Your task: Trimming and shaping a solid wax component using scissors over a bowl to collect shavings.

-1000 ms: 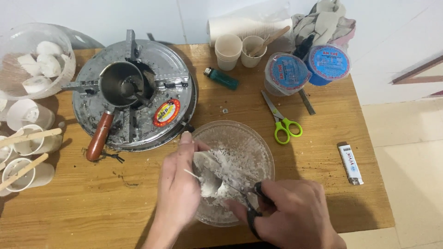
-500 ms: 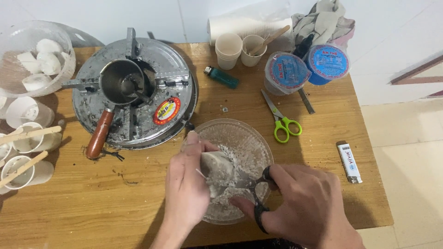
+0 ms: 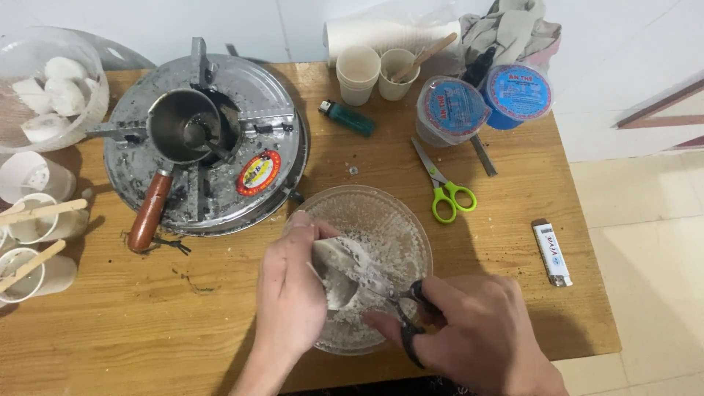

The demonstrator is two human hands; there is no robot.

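There is a single view, from a camera worn on the person's head, looking steeply down on the wooden worktop (image 3: 220,323) from close above. The glass bowl (image 3: 400,220) serves as landmark: it sits low and just right of centre, nearest the lens. Beyond the bowl, the far edge of the worktop meets a white wall at the top of the frame. Right of the bowl the worktop ends and tiled floor (image 3: 645,242) shows. The worktop's near edge runs along the bottom, just below the bowl.
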